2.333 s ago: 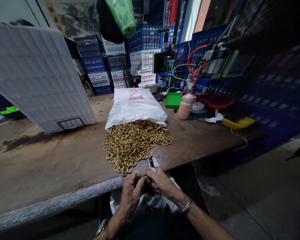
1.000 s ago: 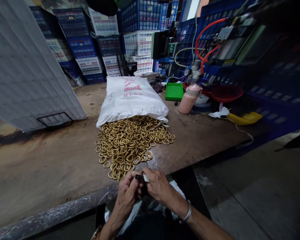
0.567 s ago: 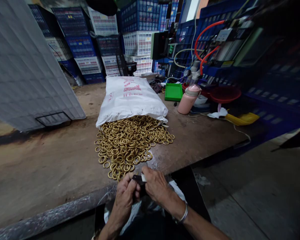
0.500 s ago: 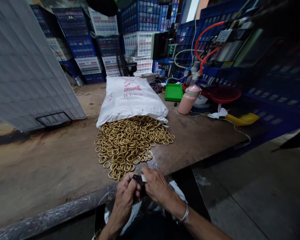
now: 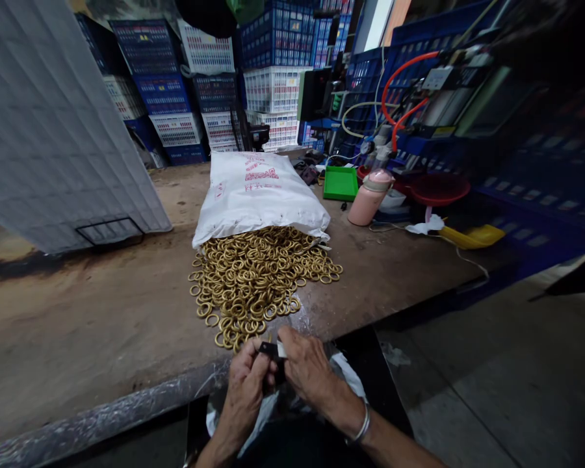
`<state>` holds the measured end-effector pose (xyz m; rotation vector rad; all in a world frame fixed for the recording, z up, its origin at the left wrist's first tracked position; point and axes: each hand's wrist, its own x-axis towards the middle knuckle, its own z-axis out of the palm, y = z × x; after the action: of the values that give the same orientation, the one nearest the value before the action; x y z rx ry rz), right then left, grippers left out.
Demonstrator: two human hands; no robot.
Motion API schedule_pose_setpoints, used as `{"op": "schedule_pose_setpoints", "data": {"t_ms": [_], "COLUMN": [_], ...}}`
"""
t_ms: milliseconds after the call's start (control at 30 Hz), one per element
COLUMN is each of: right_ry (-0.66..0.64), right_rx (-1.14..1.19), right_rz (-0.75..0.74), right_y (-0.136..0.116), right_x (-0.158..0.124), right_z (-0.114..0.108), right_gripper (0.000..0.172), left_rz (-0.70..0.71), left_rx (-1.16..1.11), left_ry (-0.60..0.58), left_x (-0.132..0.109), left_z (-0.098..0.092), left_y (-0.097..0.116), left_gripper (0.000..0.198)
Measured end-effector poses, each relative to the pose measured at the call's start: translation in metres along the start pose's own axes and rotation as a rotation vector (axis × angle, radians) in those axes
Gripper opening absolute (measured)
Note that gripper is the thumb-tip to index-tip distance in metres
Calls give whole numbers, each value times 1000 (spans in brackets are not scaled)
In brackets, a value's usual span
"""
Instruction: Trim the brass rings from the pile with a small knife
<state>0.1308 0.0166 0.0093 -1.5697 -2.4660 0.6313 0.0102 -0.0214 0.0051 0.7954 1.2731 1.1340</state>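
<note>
Right hand point(image 5: 309, 370): at lower centre, with fingers closed round the white part of a black-and-white tool point(image 5: 268, 350).
Left hand point(image 5: 242, 387): just left, with fingers curled at the black end; impossible to tell whether gripping.
Rings point(image 5: 253, 279): brass-coloured, heaped mid-frame on the counter point(image 5: 102, 338).
Sack point(image 5: 263, 201): white, red-printed, above the heap.
Pink bottle point(image 5: 367, 203): right of centre, beside a green tray point(image 5: 340, 184).

At the frame's lower centre, a black-and-white tool point(image 5: 272, 350) is held in the right hand point(image 5: 309, 370), close to the left hand point(image 5: 246, 385); mid-frame, gold rings point(image 5: 253, 276) are heaped before a white sack point(image 5: 266, 201) on the tabletop point(image 5: 102, 325).
</note>
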Motion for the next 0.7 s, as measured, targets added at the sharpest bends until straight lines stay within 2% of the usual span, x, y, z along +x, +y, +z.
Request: {"op": "schedule_pose_setpoints", "data": {"t_ms": [300,500,600,700], "right_ry": [-25,-92,-51,21], "right_rx": [28,30,-18,-73], "right_rz": [-38,-73,-70,34], "right_y": [0,-3,1,15], "right_x": [-1,-5,-2,6], "right_z": [-4,-9,-7,-7], "right_gripper": [20,22,25,26], "left_rz": [-35,11,15,-10], "left_rx": [-116,-118,-148,-195], "left_ry": [-26,-25,-47,-107], "left_x": [-2,-5,-12,-20], "left_z": [0,-3,-2,1], "left_y": [-6,-7,-2,4], "left_gripper": [31,31,28,26]}}
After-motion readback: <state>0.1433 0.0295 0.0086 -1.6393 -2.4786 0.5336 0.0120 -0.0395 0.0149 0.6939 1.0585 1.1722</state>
